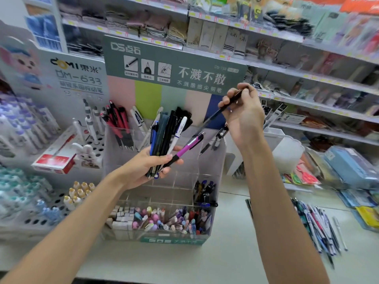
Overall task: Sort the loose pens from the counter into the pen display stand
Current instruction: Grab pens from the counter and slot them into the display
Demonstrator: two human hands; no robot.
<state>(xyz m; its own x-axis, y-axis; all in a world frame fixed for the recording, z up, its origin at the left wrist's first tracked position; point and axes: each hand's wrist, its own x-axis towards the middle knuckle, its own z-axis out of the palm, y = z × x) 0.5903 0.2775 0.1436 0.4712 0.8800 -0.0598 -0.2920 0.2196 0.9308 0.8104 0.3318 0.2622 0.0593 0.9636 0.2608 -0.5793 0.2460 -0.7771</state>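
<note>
The right hand [244,115] is pinching a dark pen [214,115], its long axis slanting down-left from the fingers [222,103] toward the stand [213,152] below, the left hand [143,167] gripping a bundle [164,136].

White shop shelves [307,77] run across the back, stacked with what look like folded cloths and packaged goods, blurred toward the right. A pale counter [225,259] lies below. At left stand white perforated racks [30,220] and a red-and-white box [53,160]. The light is bright and even.
</note>
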